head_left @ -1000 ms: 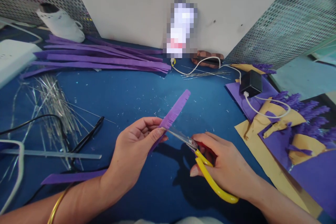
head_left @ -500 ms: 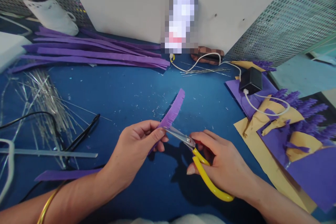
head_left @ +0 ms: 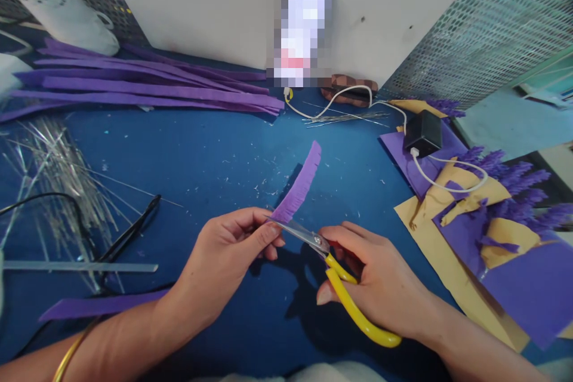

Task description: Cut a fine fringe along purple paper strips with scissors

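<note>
Between the thumb and fingers of my left hand (head_left: pixel 237 245) is pinched a purple strip (head_left: pixel 301 185), its free end curving up and away. Small cuts fringe the strip's right edge. My right hand (head_left: pixel 371 274) grips a pair of scissors with yellow handles (head_left: pixel 358 310). The scissor blades (head_left: pixel 298 231) lie across the strip close to my left thumb and look nearly closed. The strip's other end is hidden behind my left hand.
Long purple strips (head_left: pixel 147 89) lie at the back left, near a white shoe-shaped holder (head_left: pixel 67 18). Thin wires (head_left: pixel 71 167) spread at left. At right are wrapped purple flowers (head_left: pixel 514 191) and a black box (head_left: pixel 423 133) with a white cable. A pixelated phone-like object (head_left: pixel 299 30) leans behind.
The view has shifted slightly, so the surroundings sit further left. The strip's free end stands a little higher, and the blades lie across it closer to my left thumb.
</note>
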Available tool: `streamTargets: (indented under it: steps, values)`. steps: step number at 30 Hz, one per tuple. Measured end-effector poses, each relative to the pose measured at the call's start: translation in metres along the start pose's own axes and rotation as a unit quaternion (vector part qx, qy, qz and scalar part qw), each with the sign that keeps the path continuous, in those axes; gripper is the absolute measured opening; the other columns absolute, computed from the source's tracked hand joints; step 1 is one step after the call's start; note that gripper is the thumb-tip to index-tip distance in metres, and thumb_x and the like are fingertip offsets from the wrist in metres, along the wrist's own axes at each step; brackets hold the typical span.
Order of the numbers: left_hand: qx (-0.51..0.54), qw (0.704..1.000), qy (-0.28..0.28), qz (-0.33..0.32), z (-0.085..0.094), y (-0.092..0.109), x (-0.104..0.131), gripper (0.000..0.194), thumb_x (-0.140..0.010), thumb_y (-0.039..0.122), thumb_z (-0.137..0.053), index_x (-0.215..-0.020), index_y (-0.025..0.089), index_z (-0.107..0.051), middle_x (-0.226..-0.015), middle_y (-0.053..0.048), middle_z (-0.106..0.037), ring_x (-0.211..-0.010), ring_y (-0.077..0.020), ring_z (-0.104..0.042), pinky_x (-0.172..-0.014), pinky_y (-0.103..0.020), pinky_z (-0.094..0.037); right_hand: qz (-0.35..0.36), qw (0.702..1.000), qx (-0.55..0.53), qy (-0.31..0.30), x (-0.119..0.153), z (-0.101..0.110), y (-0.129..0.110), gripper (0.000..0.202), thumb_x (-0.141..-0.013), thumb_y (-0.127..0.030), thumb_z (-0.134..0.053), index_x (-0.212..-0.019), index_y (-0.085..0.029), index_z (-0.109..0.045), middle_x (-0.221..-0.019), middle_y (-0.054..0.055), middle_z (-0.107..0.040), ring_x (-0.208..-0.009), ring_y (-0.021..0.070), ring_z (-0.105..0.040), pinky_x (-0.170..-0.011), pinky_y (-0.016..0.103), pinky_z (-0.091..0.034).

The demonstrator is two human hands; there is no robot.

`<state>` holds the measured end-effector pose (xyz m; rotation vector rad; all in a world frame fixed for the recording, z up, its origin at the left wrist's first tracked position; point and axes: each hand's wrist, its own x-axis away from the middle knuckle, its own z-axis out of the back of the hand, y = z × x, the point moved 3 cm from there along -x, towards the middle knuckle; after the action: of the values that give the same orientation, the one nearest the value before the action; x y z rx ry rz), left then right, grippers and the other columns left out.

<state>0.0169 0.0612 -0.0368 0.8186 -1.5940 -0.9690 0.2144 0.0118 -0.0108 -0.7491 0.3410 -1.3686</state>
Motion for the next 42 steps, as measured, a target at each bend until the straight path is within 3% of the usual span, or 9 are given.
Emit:
streamTargets:
  steps: [12,24,31,42]
  values:
    - [0.029,0.999,-0.008,0.022,-0.0001,-0.0039,-0.0040,0.017,-0.068,0.035,-0.078,-0.065,0.019,-0.074,-0.061,-0.002,-0.071,-0.053,-0.0119,-0.058,-0.052,-0.021,-0.044,0.012,0.999,-0.028,0.011,-0.0003,-0.0016,0.0034,0.036,-0.080,-0.052,-0.076,-0.101,-0.023,-0.072,-0.075,-0.002,-0.057,-0.058,0.0117,-0.050,-0.051,0.022,-0.042]
    - [0.016,0.997,-0.071,-0.002,0.0017,-0.0044,-0.0009,0.018,-0.084,0.027,-0.067,-0.070,0.019,-0.074,-0.065,0.001,-0.070,-0.058,-0.0106,-0.059,-0.057,-0.021,-0.045,-0.030,0.998,-0.051,-0.009,0.0018,-0.0052,0.0047,0.045,-0.071,-0.050,-0.084,-0.106,-0.025,-0.069,-0.078,-0.003,-0.055,-0.063,0.0135,-0.050,-0.056,0.023,-0.042]
    - [0.031,0.996,-0.086,0.000,0.0000,-0.0040,-0.0030,0.018,-0.084,0.026,-0.066,-0.069,0.019,-0.073,-0.064,0.001,-0.068,-0.059,-0.0098,-0.058,-0.058,-0.020,-0.043,-0.041,0.996,-0.071,-0.022,0.0032,-0.0041,0.0064,0.038,-0.078,-0.051,-0.078,-0.105,-0.025,-0.071,-0.075,-0.003,-0.051,-0.061,0.0132,-0.046,-0.053,0.023,-0.038]
    - [0.060,0.991,-0.111,0.045,0.0008,-0.0037,-0.0031,0.018,-0.080,0.029,-0.069,-0.068,0.018,-0.074,-0.060,0.001,-0.067,-0.053,-0.0082,-0.055,-0.052,-0.019,-0.038,-0.085,0.985,-0.129,-0.077,0.0025,-0.0013,0.0054,0.038,-0.074,-0.055,-0.078,-0.086,-0.020,-0.070,-0.076,-0.002,-0.054,-0.066,0.0145,-0.043,-0.058,0.026,-0.035]
